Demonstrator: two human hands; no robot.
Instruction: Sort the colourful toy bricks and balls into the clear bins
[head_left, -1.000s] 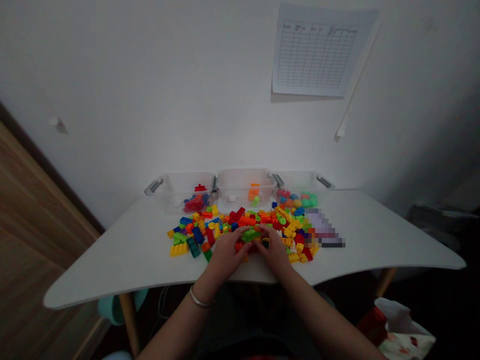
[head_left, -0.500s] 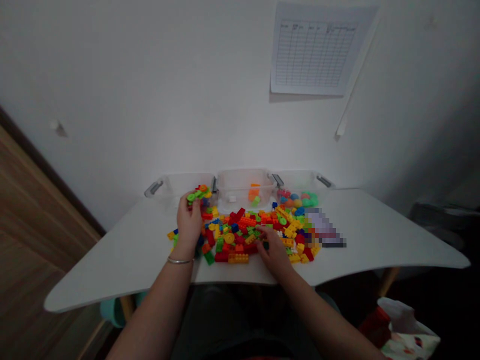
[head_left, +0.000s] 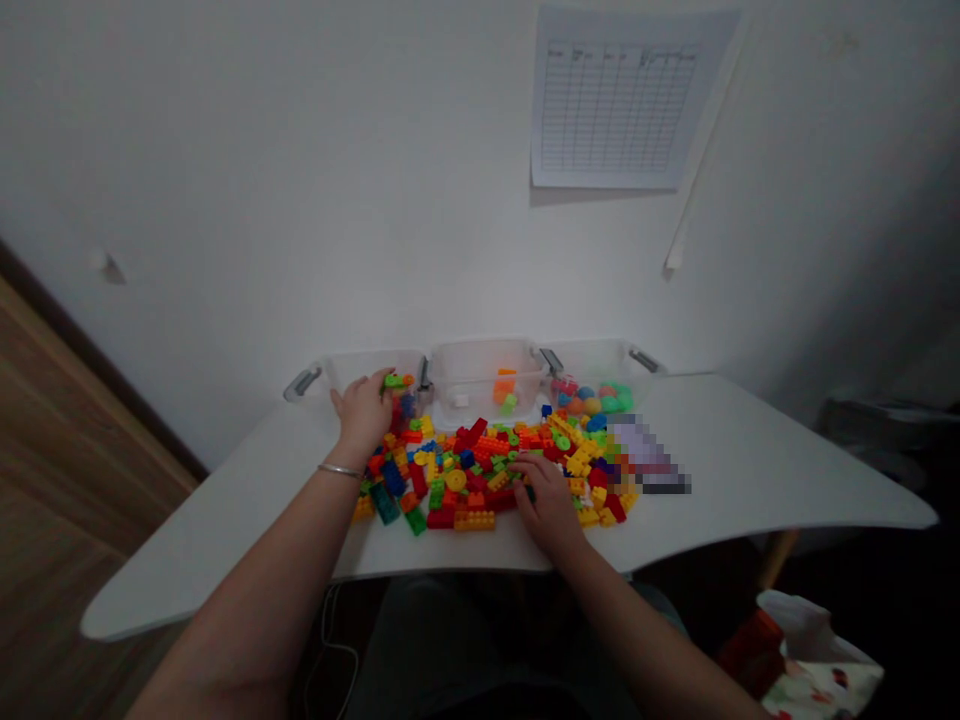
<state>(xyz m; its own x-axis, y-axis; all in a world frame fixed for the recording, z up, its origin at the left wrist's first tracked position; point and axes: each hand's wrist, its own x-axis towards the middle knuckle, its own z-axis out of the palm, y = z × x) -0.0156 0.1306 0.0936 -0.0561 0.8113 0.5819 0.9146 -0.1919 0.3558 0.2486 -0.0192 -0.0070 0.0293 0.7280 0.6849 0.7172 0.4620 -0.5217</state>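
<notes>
A heap of coloured plastic bricks [head_left: 487, 465] lies on the white table [head_left: 225, 520]. My left hand [head_left: 365, 408] reaches over the left clear bin [head_left: 341, 372], its fingers closed on a green brick piece [head_left: 395, 381] at the bin's edge. A bracelet shows on that wrist. My right hand [head_left: 546, 495] rests on the near side of the heap with fingers curled on bricks; I cannot make out what it grips.
Three clear bins stand along the wall: the middle bin [head_left: 484, 372] holds orange and green pieces, the right bin [head_left: 600, 370] holds round coloured pieces. A blurred patch [head_left: 645, 460] lies right of the heap. A printed sheet [head_left: 611, 100] hangs on the wall. A bag [head_left: 810, 660] sits low right.
My left hand left the heap, carried green pieces up and left, and now hangs over the left bin. My right hand stayed on the heap.
</notes>
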